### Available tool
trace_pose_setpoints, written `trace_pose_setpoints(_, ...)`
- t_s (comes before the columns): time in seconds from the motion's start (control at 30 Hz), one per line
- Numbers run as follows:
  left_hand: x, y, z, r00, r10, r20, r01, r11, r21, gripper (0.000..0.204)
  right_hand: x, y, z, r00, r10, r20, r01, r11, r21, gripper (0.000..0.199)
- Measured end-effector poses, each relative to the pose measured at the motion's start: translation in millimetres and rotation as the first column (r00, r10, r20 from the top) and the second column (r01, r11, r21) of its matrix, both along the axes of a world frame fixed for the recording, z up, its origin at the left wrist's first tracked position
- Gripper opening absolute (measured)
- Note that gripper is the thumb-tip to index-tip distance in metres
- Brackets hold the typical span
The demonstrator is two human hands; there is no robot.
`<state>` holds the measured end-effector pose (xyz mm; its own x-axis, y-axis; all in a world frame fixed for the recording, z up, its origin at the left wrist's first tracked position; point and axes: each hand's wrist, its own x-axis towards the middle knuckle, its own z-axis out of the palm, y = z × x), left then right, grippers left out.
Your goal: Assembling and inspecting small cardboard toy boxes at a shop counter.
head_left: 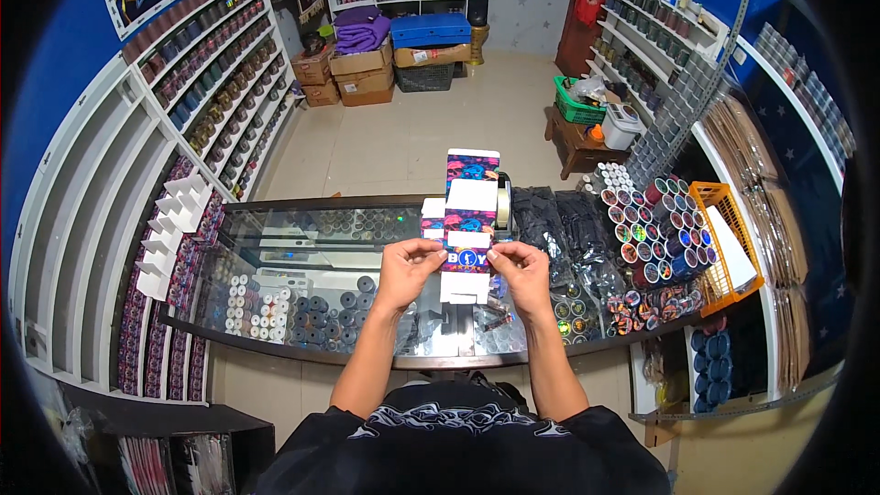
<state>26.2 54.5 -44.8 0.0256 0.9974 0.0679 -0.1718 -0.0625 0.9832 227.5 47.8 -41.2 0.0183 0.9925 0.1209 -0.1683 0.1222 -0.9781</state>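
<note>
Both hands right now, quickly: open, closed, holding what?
Left hand: closed, thumb and fingers pinching the left edge of the printed cardboard piece.
Right hand: closed, pinching the right edge of the same piece.

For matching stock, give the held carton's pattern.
The carton: pink and blue shapes on dark, white panels; head view.

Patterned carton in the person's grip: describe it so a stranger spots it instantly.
Find the long glass-topped counter crossing the view. Over its centre, between the left grip and the right grip, is the patterned carton. Its colourful print, round emblem and white flap set it apart from the black packages to its right.
</note>
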Motion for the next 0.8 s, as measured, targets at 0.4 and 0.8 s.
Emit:
trace_pose_setpoints(0.4, 0, -1, 2, 0.998, -0.022, 0.062, 0.021, 1.000, 0.024, 0.011, 4, 1, -8, 0.993, 0.048, 0.109, -0.048, 0.999, -0.003, 0.007)
trace_pose_setpoints(0.8, -1, 0, 5, 0.998, 0.027, 0.060, -0.028, 1.000, 0.010, 0.012, 3, -4, 5, 0.989, 0.101, -0.111, -0.111, 0.989, -0.095, 0.014)
